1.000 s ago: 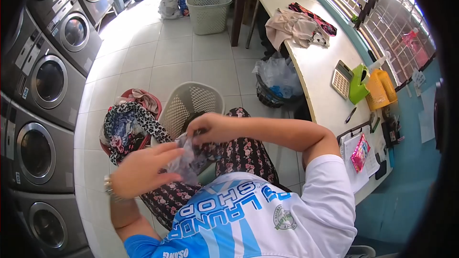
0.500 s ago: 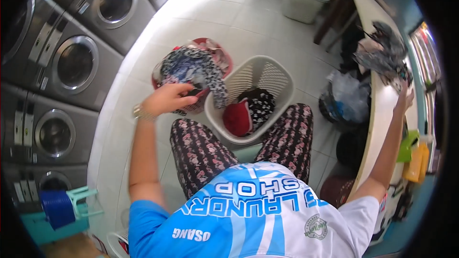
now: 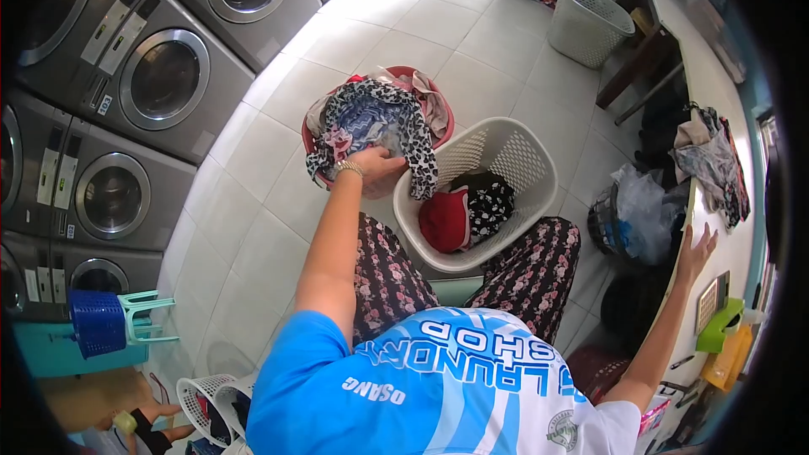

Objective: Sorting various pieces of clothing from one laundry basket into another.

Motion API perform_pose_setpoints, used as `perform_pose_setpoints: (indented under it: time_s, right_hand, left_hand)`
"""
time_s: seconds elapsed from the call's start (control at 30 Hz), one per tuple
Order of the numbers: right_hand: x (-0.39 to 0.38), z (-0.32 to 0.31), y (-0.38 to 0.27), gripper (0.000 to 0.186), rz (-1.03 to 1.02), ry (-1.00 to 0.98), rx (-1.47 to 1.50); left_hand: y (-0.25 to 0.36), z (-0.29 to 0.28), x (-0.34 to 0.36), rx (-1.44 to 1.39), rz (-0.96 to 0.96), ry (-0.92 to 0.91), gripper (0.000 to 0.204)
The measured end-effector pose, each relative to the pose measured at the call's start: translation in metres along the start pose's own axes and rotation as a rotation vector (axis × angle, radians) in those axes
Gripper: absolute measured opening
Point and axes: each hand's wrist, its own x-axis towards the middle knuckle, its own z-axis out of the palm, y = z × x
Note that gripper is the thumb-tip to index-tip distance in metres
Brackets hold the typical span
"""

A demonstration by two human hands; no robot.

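Note:
My left hand (image 3: 381,167), a metal-banded watch on its wrist, is at the near side of a red basket (image 3: 447,111) heaped with laundry. Its fingers look loosely extended beside a black-and-white leopard-print garment (image 3: 421,139), whose end hangs toward the white basket (image 3: 539,139); whether they touch it is unclear. Inside the white basket, between my knees, lie a red piece of clothing (image 3: 444,221) and a black cloth with white print (image 3: 489,206). Over the counter (image 3: 706,202) on the right, my right hand (image 3: 698,253) has its fingers spread, holding nothing, near a crumpled clothes pile (image 3: 712,160).
Stacked grey front-loading machines (image 3: 164,80) line the left. A blue basket (image 3: 97,320) rests against a pale green stool (image 3: 147,316). A dark bin with plastic bags (image 3: 645,215) stands beside the counter. Another white basket (image 3: 590,25) is at the far right.
My left hand has moved right, to the red basket's near edge. My right hand has come away from the clothes pile, which lies on the counter. The view has shifted.

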Motion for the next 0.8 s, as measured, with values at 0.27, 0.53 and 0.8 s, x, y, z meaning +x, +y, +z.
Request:
perform_pose_setpoints:
  time_s: [0.27,0.53,0.8]
  right_hand:
    - [0.002,0.005,0.002,0.067,0.137,-0.068,-0.002]
    - [0.006,0.009,0.010,0.069,0.186,-0.139,0.003]
    - [0.008,0.013,0.015,0.064,0.069,-0.140,-0.014]
  left_hand:
    - [-0.026,-0.066,0.056,-0.235,-0.510,0.735,0.099]
    - [-0.082,-0.004,0.059,-0.183,-0.227,0.800,0.057]
    - [-0.047,-0.083,0.014,-0.088,0.035,1.077,0.047]
